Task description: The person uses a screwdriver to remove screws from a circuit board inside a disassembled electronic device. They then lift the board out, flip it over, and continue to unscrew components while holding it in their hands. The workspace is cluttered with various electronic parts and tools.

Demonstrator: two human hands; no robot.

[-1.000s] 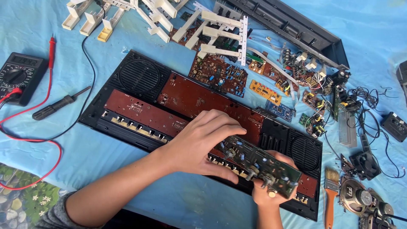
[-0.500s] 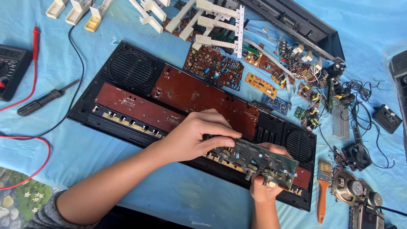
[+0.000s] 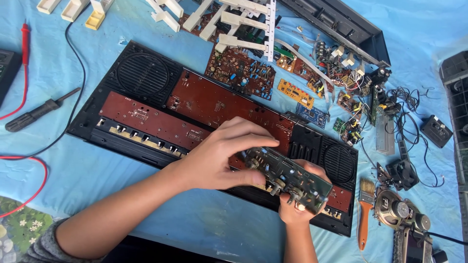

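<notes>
Over black chassis: both hands (fingers curled) gripping circuit board.

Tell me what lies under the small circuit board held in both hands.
Under the small circuit board lies the black keyboard casing with its reddish-brown boards. The left hand and right hand hide the part directly beneath.

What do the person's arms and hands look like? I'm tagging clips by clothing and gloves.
Both hands are bare: no gloves, rings or watch show on the left hand or the right hand. Both forearms are uncovered. A grey sleeve is pushed up on the left arm; no sleeve shows on the right.
</notes>
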